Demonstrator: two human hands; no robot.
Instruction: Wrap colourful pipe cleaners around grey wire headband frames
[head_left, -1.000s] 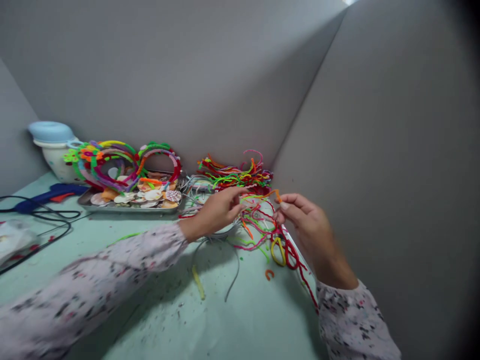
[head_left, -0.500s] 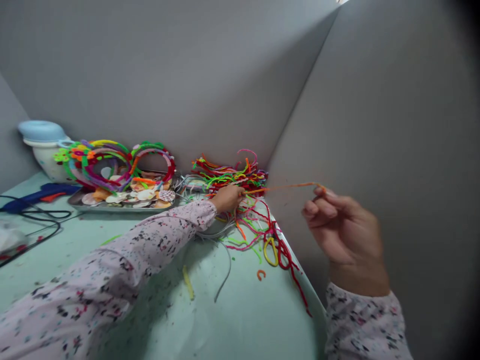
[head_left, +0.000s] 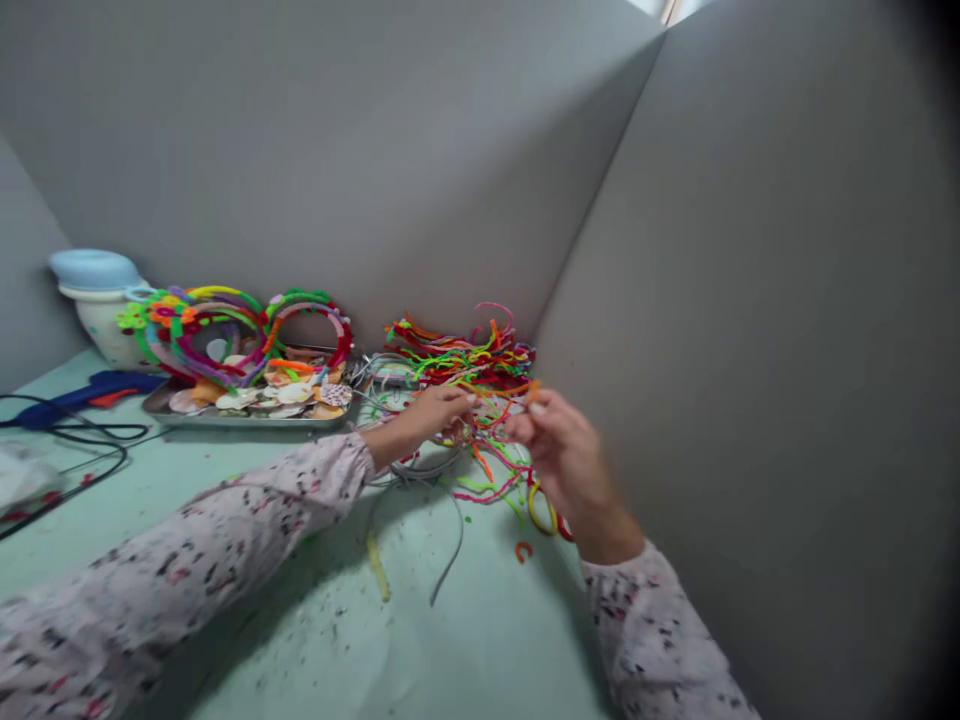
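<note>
My right hand [head_left: 566,455] is closed in a pinch on one end of an orange pipe cleaner [head_left: 534,391], held just above the table. The strand runs left toward my left hand [head_left: 439,410], whose thumb and fingers are pressed together at it; the exact hold there is small and blurred. Behind both hands lies a heap of colourful pipe cleaners [head_left: 465,350] in red, green, orange and pink. Loose pink and green strands [head_left: 491,490] spread out below my hands. A pair of scissors with a yellow handle loop [head_left: 541,508] is partly covered by my right hand.
Grey panels [head_left: 450,150] enclose the table at the back and right. At left, colourful pipe-cleaner headbands [head_left: 307,300] stand on a metal tray [head_left: 255,422] of shells. A lidded cup [head_left: 101,310], a blue glue gun [head_left: 97,388] and a black cable [head_left: 112,460] lie farther left.
My right hand has moved left and a little down, toward my left hand, which has drawn slightly back left. The orange pipe cleaner, stretched taut between them before, now spans a much shorter gap.
</note>
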